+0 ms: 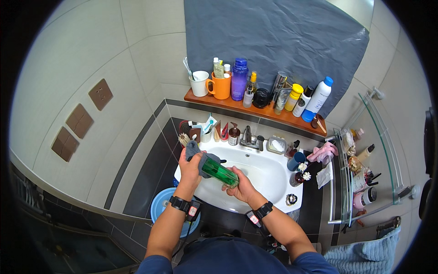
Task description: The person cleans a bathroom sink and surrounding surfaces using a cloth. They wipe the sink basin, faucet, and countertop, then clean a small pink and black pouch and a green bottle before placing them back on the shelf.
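A clear green bottle is held tilted above the front left of a white washbasin. My left hand grips a grey cloth wrapped round the bottle's upper left end, so that end is hidden. The fingers of my right hand close on the bottle's lower right end. Behind the basin bowl stands a dark metal faucet, with a brown pump bottle at its left and a clear soap dish at its right.
A wooden shelf above the basin bears an orange mug, a white cup and several toiletry bottles. At right are a blue tumbler, pink gloves and a glass rack. A light blue basin stands low at left.
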Available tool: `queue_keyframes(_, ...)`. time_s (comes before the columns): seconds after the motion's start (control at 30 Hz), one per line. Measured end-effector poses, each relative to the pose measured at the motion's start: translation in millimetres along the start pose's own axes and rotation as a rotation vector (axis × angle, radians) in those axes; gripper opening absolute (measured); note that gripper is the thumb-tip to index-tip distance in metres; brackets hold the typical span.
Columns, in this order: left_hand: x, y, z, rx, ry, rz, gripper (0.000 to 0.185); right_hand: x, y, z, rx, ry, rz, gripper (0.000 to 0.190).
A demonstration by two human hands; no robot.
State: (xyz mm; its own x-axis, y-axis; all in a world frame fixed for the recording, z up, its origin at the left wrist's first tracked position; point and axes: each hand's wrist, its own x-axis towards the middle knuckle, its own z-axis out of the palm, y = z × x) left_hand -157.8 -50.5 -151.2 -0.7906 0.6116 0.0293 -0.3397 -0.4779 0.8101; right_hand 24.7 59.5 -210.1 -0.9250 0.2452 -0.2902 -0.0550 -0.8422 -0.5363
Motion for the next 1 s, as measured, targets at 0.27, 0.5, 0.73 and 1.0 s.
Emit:
queue_keyframes(0.27,-6.8,7.0,1.1,-0.041,0.028,0.027,0.035,-12.5,5.4,18.2,-0.797,0.005,-0.461,0.046)
queue_keyframes(0.5,-29.4,3.2,-24.4,0.141,0.170,0.120,0.033,0.6,11.2,2.6,-0.345,-0.096,0.159,0.058)
queue_keyframes(0.73,-51.5,-4.1,-60.0,0.322,0.544,0.212,0.018,14.5,53.6,17.9,-1.494,-0.019,-0.709,0.082)
queue_keyframes(1.0,-45.7,-13.8,-85.3,0.356,0.534,0.213,0.023,61.3,69.6,30.3,-1.883,0.000,-0.749,0.057)
